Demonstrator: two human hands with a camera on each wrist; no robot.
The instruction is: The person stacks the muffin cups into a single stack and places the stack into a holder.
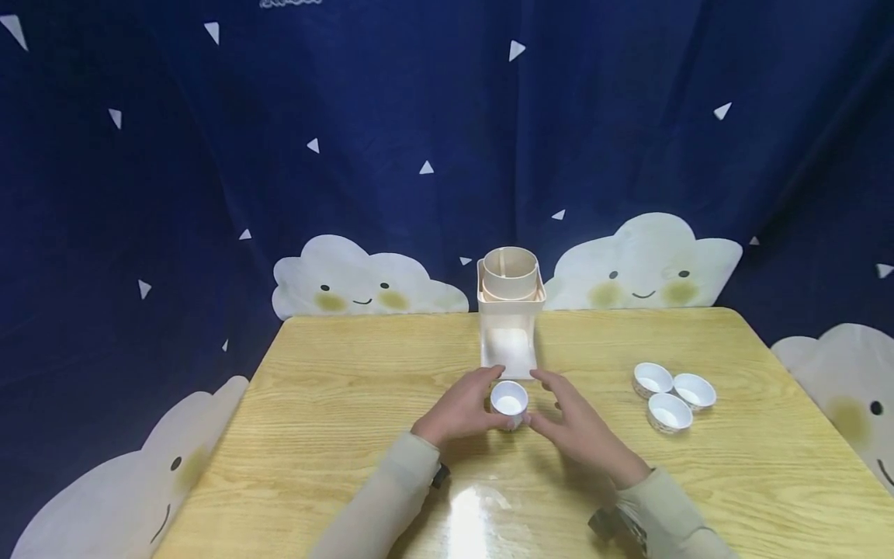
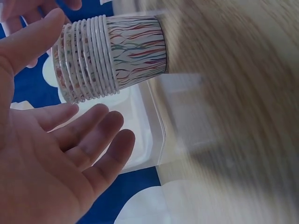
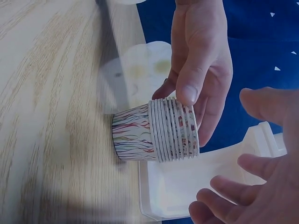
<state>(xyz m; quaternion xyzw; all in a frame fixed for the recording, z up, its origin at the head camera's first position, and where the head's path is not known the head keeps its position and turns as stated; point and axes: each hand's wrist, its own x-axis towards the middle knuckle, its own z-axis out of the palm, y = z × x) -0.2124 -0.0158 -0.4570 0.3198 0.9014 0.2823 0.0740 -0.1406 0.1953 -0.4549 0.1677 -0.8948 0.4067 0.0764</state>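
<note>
A short stack of paper cups (image 1: 509,398), white inside, stands upright on the table between my hands. The wrist views show nested rims with a flecked pattern and a lowest cup (image 2: 140,49) printed with coloured wavy lines. My left hand (image 1: 464,407) is around the left side, its thumb at the stacked rims and its other fingers relaxed and spread, a gap between most of them and the cups. Thumb and fingers apart, my right hand (image 1: 576,423) is held beside the right of the stack, holding nothing. Just behind stands a cream dispenser (image 1: 512,310) with a round tube on top.
Three more white cups or cup stacks (image 1: 669,412) stand close together on the right of the wooden table (image 1: 349,365). A dark blue curtain (image 1: 391,93) with smiling clouds hangs behind the table's back edge. Light glares on the near tabletop.
</note>
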